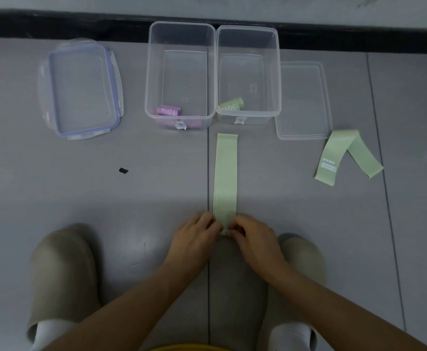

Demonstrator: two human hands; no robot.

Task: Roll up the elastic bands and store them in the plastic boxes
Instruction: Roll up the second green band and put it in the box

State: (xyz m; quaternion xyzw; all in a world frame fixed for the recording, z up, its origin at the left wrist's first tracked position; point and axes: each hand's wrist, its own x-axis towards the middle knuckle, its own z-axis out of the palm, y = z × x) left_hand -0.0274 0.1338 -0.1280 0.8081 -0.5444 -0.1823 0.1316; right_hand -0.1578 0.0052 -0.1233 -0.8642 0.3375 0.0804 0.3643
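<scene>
A long green elastic band point(225, 173) lies flat on the grey floor, running away from me toward the boxes. My left hand point(194, 236) and my right hand point(254, 236) pinch its near end between fingertips, with a small fold of green showing between them. Two clear plastic boxes stand side by side at the back: the left box point(151, 72) holds a rolled purple band point(168, 110), the right box point(278, 72) a rolled green band point(232, 104). Another green band point(346, 153) lies loosely folded on the floor at the right.
A clear lid with a blue seal point(80, 88) lies left of the boxes, and a plain clear lid point(304, 100) lies right of them. My two beige slippers point(63, 272) point(306, 257) flank my hands. A small black speck point(123, 170) marks the floor.
</scene>
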